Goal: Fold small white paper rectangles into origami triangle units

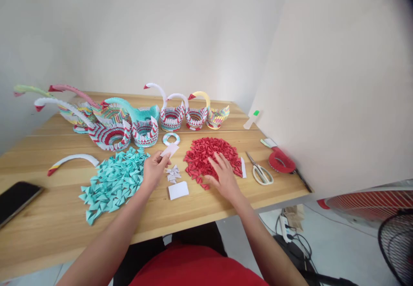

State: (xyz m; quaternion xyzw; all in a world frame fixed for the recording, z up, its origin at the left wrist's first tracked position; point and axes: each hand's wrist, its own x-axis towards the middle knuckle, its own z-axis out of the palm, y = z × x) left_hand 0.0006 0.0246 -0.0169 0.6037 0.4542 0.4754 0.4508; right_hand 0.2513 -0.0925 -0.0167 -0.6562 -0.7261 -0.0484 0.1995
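Paper slip (171,149) is pinched at its near end by the left hand (155,169), probably to leave its face uncovered; I see right hand (225,178) open over red pieces (197,153), right of it, perhaps placed for easy reach.

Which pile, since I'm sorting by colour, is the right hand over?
The red pile, with the right hand over its near side. The teal pile is farther left; the small white pile lies between them.

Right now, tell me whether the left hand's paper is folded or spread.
Looks spread: the paper shows a flat face beyond the left hand; cannot tell about creases.
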